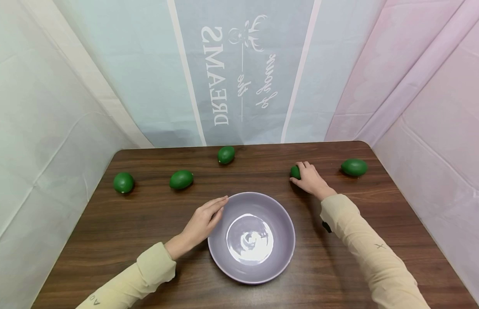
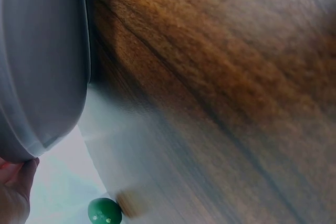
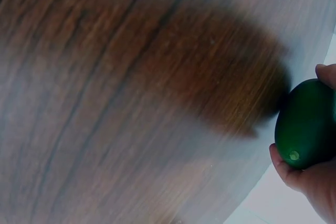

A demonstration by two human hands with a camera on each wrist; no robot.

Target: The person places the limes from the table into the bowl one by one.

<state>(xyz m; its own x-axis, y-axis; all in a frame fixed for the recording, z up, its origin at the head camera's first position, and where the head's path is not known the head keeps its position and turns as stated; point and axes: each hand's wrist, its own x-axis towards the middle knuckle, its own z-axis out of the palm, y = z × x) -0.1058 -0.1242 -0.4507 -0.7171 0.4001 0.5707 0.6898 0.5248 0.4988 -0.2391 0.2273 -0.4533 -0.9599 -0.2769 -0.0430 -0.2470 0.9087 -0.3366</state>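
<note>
My right hand (image 1: pixel 309 179) grips a green lime (image 1: pixel 295 172) on the right half of the table, with fingers and thumb at its sides. In the right wrist view the lime (image 3: pixel 305 124) shows its pale stem end between thumb and fingers. My left hand (image 1: pixel 202 221) rests at the left rim of a wide purple-grey bowl (image 1: pixel 279 223), its fingers nearly straight. The left wrist view shows fingertips (image 2: pixel 23 177) touching the edge of the bowl (image 2: pixel 47 51). Nothing lies inside the bowl.
More green limes lie along the back of the wooden table (image 1: pixel 177 274): one far left (image 1: pixel 123 183), one left of centre (image 1: pixel 181 179), one at the back middle (image 1: pixel 226 155) and one far right (image 1: pixel 354 167). Cloth hangings (image 1: pixel 239 86) stand behind the table and at both sides.
</note>
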